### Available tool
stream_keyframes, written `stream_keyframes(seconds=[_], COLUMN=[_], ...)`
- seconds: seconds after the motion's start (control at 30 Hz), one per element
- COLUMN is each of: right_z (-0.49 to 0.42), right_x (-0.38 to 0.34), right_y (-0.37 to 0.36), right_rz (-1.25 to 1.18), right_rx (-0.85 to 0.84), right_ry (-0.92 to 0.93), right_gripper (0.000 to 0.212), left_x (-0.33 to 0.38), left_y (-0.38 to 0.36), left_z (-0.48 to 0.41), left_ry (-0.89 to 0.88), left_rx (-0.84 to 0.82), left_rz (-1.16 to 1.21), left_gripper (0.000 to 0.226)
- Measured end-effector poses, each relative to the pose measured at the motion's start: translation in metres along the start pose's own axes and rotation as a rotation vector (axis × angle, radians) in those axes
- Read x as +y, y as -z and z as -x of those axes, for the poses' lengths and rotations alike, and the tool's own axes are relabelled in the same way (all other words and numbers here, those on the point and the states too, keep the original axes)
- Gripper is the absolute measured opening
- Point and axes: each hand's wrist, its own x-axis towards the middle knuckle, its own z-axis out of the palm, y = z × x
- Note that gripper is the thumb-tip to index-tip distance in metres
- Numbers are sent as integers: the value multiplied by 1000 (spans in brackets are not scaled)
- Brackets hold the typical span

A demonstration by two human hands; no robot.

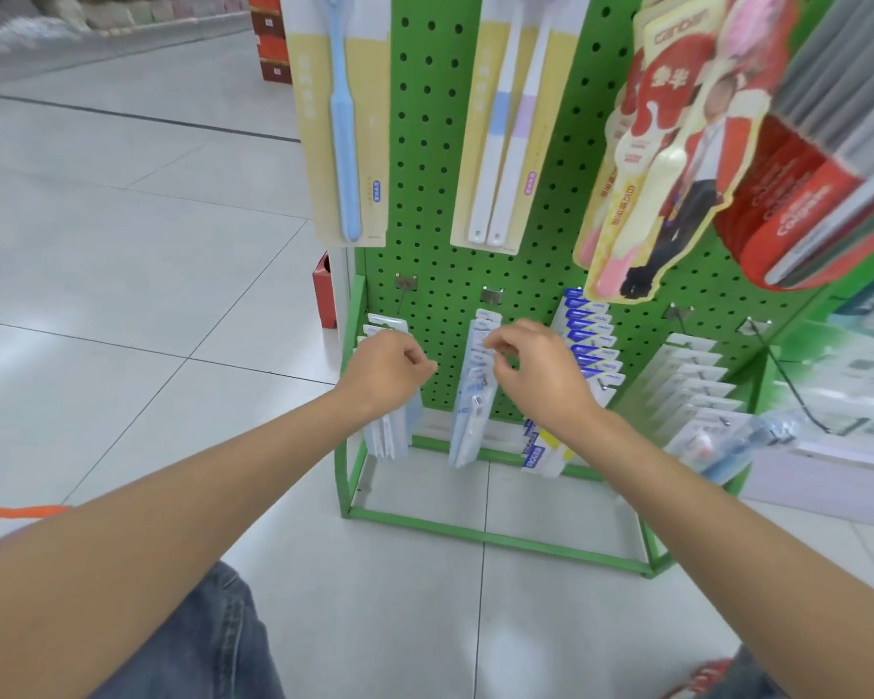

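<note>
A green pegboard rack [425, 143] carries toothbrush packs on hooks. On its lowest row, my right hand [536, 368] pinches the top of the middle stack of pale blue toothbrush packs [468, 431] between thumb and fingers. My left hand [384, 373] hovers with curled fingers over the leftmost stack of white packs [389, 438]. It hides the tops of those packs, so whether it grips one is unclear. Both forearms reach in from the bottom of the view.
Further right hang a stack of blue-labelled packs [589, 335] and a stack of white packs [692, 380]. Above hang a blue toothbrush card [344, 133], a twin pack [505, 133] and red packs [677, 158]. The rack's green base frame [500, 536] stands on tiled floor.
</note>
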Motion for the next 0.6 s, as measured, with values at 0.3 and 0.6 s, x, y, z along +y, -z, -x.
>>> stream_keyframes(seconds=[0.3,0.6], right_z=[33,22], right_x=[17,17], right_y=[-10,-25], right_rz=[-111,-8], right_rx=[14,-55], right_ry=[-134,-51], right_gripper=[38,27], left_x=[22,20], left_y=[-39,-51], left_z=[-3,-16], left_ry=[21,16], left_rx=[-84,-137], left_rz=[24,-16], left_gripper=[23,18])
